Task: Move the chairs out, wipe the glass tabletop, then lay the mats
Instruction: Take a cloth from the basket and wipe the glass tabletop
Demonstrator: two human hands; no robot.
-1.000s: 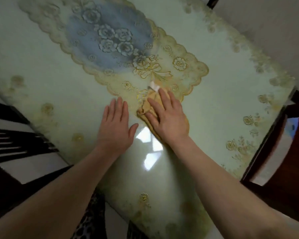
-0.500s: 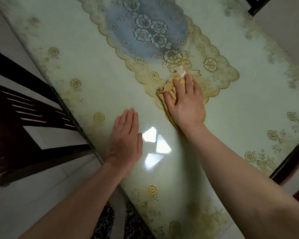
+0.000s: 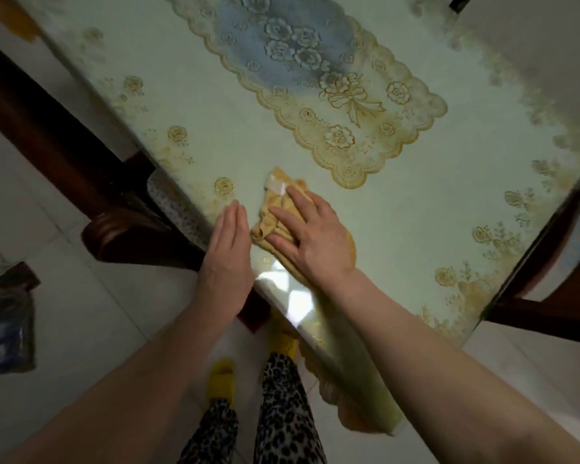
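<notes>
Step in hand: wiping, the middle stage of the task; no loose mats are in view, so laying them looks yet to come.
Right hand: flat, fingers spread, pressing a crumpled yellow cloth onto the glass.
Left hand: fingers straight and together, holding nothing, at the near-left edge of the desk just beside the cloth; whether it touches the glass I cannot tell.
Desk: pale green glass-topped desk with gold flower print and a blue-and-gold lace-edged panel in its middle, apparently under the glass.
Cloth position: near the left edge, short of the panel's scalloped end.
Chairs: dark wooden chair at the right corner, close against the desk; dark woodwork on the left may be another.
Next move: probably carry the cloth across the unwiped stretch with even pressure, the free hand steadying at the edge.
</notes>
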